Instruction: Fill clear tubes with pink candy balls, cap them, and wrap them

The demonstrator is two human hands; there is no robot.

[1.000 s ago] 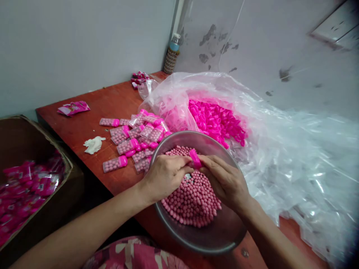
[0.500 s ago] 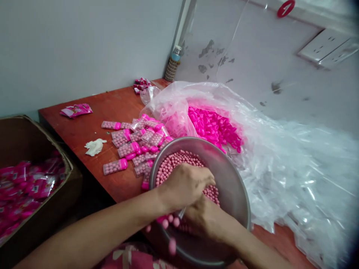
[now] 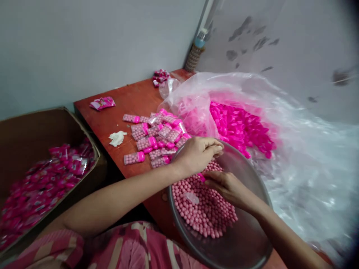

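My left hand (image 3: 198,156) is over the far rim of a metal bowl (image 3: 252,239), its fingers curled in and their grip hidden from view. My right hand (image 3: 228,186) is lower, above the beads, and pinches a small bright pink cap (image 3: 201,178) between thumb and fingers. Whether a container hangs from that cap I cannot tell. Pink round beads (image 3: 207,215) lie heaped in the bowl, with a small clear plastic piece (image 3: 192,198) on top. Left of the bowl, several clear tubes (image 3: 146,143) filled with beads and closed with pink caps lie in a pile.
Behind the bowl, a clear plastic bag (image 3: 230,80) holds loose pink caps (image 3: 241,127). A cardboard box (image 3: 64,116) of pink packets (image 3: 47,186) stands at left. On the red table (image 3: 98,123) are a white scrap (image 3: 117,138), pink sachets (image 3: 102,103) and a bottle (image 3: 196,52).
My hands have come apart and risen from the beads; a pink cap now shows in my right fingers. Beads that were falling at the near rim are gone from view. The camera view has shifted.
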